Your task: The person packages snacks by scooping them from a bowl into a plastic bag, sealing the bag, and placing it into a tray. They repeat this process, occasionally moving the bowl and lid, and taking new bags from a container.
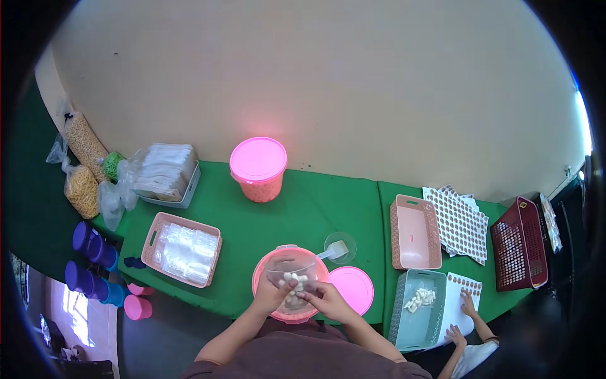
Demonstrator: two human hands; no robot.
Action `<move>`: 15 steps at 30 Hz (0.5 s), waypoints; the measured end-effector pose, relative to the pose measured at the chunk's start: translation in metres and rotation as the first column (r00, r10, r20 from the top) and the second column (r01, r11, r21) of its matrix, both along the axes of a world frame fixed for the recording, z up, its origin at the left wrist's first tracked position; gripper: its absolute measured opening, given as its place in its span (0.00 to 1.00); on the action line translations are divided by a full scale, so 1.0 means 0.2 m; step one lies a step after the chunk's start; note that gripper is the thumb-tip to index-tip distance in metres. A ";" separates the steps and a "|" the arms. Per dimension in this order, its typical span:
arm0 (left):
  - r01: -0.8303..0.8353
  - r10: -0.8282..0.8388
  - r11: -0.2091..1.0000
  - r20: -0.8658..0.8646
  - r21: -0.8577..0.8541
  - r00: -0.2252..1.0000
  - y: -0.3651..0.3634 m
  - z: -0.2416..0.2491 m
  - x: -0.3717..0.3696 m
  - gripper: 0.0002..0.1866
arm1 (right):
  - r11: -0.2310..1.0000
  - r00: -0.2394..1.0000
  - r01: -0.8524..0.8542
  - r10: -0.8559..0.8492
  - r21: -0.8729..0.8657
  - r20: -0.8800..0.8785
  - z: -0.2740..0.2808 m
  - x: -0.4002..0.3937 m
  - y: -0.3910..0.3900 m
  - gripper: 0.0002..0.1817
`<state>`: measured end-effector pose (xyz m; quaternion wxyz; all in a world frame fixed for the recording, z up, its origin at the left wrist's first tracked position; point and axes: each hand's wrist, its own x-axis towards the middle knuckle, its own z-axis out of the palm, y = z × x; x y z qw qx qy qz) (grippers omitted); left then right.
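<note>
A clear plastic bag point(305, 263) with several whitish oblong pieces point(294, 278) inside is held over a pink bucket point(259, 268) directly in front of me. My left hand point(271, 297) is closed around the bag's left side. From the right, my right hand point(329, 301) pinches the bag's lower right side, its fingertips near the pieces. Whatever lies in the bucket is mostly hidden by the bag and hands. Just right of it are a round pink lid point(353, 289) and a clear round dish point(346, 256) with a white scoop point(334, 250).
A lidded pink bucket point(259, 183) stands by the wall. Left are a pink basket point(151, 258) of clear bags and a grey basket point(183, 201) of packets. Right, another person's hands point(466, 306) touch a sticker sheet point(456, 312) beside a teal basket point(404, 328) and a pink basket point(413, 237).
</note>
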<state>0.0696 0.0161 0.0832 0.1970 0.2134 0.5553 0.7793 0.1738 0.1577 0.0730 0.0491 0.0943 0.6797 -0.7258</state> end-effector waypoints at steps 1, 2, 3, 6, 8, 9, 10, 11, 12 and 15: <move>-0.003 0.003 1.000 -0.001 0.001 1.000 -0.02 0.00 0.00 0.39 | 1.000 1.000 -0.003 0.003 0.001 -0.001 0.01 0.00 0.00 0.15; 0.070 -0.067 0.988 0.031 -0.136 0.997 -0.05 0.00 0.00 0.34 | 0.999 0.998 0.044 -0.044 0.017 -0.035 0.01 0.00 0.01 0.15; 0.147 -0.132 0.952 0.074 -0.268 0.989 -0.07 0.00 0.00 0.29 | 0.995 0.994 0.093 -0.091 0.031 -0.069 0.01 0.00 0.01 0.15; 0.200 -0.155 0.928 0.164 -0.313 0.974 -0.06 0.03 0.00 0.27 | 0.994 0.988 0.103 -0.099 0.027 -0.120 0.00 0.00 0.02 0.16; 0.198 -0.170 0.948 0.131 -0.248 0.977 -0.05 0.02 0.00 0.25 | 0.976 0.975 0.167 -0.143 0.140 -0.168 0.01 0.00 0.02 0.18; 0.197 -0.182 0.964 0.095 -0.181 0.979 -0.05 0.02 0.00 0.24 | 0.940 0.958 0.233 -0.179 0.248 -0.222 0.02 0.00 0.02 0.19; 0.197 -0.182 0.963 0.095 -0.182 0.979 -0.04 0.03 0.00 0.24 | 0.940 0.958 0.234 -0.180 0.247 -0.222 0.04 0.00 0.01 0.19; 0.220 -0.212 0.954 0.060 -0.202 0.975 -0.04 0.04 -0.01 0.25 | 0.931 0.910 0.346 -0.303 0.114 -0.283 0.06 -0.01 0.01 0.20; 0.242 -0.243 0.944 0.025 -0.222 0.970 -0.04 0.05 -0.01 0.26 | 0.896 0.844 0.443 -0.427 -0.026 -0.325 0.08 -0.02 0.01 0.21; 0.204 -0.245 0.957 -0.198 -0.208 0.949 -0.02 -0.02 0.00 0.29 | 0.910 0.831 0.414 -0.372 0.015 -0.413 0.08 -0.01 0.07 0.16</move>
